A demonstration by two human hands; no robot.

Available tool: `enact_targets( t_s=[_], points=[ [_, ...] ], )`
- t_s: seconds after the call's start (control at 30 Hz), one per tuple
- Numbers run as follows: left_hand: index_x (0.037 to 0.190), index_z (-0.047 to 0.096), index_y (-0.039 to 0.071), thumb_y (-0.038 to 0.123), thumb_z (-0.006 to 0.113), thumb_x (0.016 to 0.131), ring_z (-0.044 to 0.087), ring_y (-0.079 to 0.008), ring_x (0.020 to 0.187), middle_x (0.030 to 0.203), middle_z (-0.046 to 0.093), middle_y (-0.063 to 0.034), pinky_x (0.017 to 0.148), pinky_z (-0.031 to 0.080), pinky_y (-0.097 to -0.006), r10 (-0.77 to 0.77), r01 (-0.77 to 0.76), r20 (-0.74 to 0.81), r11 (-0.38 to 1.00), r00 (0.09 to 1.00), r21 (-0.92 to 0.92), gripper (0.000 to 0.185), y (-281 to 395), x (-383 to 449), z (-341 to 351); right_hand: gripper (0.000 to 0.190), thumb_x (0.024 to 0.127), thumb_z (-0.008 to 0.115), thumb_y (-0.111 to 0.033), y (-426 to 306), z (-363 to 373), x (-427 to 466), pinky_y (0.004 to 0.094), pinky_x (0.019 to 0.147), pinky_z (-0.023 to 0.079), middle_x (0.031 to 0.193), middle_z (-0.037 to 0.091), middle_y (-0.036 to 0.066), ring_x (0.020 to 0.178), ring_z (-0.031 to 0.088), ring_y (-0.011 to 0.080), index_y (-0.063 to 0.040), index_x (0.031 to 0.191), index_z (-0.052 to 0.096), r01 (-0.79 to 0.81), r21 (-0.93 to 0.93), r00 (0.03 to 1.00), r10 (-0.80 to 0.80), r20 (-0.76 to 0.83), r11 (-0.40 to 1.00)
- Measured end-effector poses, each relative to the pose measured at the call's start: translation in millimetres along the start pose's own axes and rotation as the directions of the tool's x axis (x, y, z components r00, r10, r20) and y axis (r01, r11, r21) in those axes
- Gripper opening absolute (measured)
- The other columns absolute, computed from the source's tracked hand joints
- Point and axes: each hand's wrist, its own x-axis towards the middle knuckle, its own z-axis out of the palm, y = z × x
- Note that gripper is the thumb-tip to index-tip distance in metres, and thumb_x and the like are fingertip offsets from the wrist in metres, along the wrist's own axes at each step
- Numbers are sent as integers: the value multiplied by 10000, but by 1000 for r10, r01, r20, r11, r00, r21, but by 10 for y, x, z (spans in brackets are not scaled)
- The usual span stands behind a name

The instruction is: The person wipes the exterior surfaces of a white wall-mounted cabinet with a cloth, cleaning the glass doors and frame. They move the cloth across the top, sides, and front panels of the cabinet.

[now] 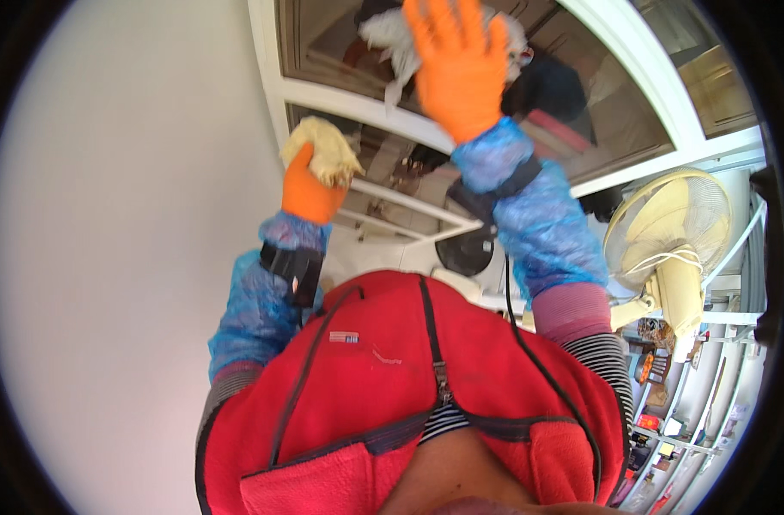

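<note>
My left hand (311, 193), in an orange glove, grips a bunched pale yellow cloth (321, 148) with the thumb laid over it. It is beside the left post of a white-framed glass panel. Higher up, my right hand (459, 77), also in an orange glove, is blurred, its fingers spread flat over a greyish-white cloth (395, 42) against the upper glass pane (340, 64). Cloth shows on both sides of that hand, and a strip hangs over the white frame bar (347, 96). Blue plastic sleeve covers with black wrist straps cover both forearms.
A plain wall (128, 225) runs along the left. At right is a cream electric fan (669, 238) with a looped cord. White shelving (701, 444) with assorted goods stands beyond it. A round black object (466, 251) is below, near the pale floor.
</note>
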Motion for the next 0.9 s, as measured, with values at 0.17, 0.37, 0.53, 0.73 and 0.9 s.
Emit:
enact_targets(
  t_s=[0.17, 0.37, 0.53, 0.73, 0.9],
  points=[
    [1400, 520, 138, 350, 500, 1019, 566, -317, 1197, 1360, 589, -83, 973, 481, -504, -136, 104, -110, 960, 985, -258, 436, -41, -33, -215, 631, 837, 530, -52, -263, 163, -265, 426, 1151, 333, 1573, 416, 17, 1462, 368, 211, -153, 1460, 504, 171, 355, 886, -301, 353, 919],
    [1379, 513, 149, 348, 531, 1005, 604, -302, 1107, 1306, 608, -77, 868, 521, -487, -177, 125, -104, 915, 979, -383, 424, -73, -155, -394, 631, 840, 572, -114, -160, 42, 740, 513, 1158, 262, 1602, 366, 49, 1481, 323, 271, -135, 1466, 496, 95, 120, 988, -79, -130, 988],
    [1382, 512, 147, 342, 535, 1008, 604, -297, 1107, 1291, 614, -84, 855, 523, -462, -136, 58, -142, 890, 981, -452, 422, -120, -180, -466, 685, 818, 575, -120, -290, 132, 1277, 560, 1170, 212, 1601, 359, 84, 1494, 297, 290, -121, 1493, 458, 59, 251, 975, -2, -221, 966],
    [1382, 532, 142, 333, 545, 1006, 604, -307, 1134, 1303, 620, -93, 897, 523, -468, -110, 50, -98, 879, 989, -474, 422, -133, -224, -609, 648, 830, 534, -95, -939, 648, 570, 470, 1170, 265, 1564, 410, 105, 1458, 364, 265, -106, 1475, 475, 391, 263, 909, -415, 38, 882],
    [1385, 536, 125, 319, 540, 1008, 607, -300, 1159, 1326, 620, -91, 942, 518, -465, -98, 29, -99, 841, 990, -541, 424, -176, -302, -792, 636, 823, 533, -69, -844, 557, 801, 451, 1162, 286, 1531, 450, 115, 1455, 372, 268, -71, 1457, 487, 389, 408, 888, -454, 75, 826]
  ],
)
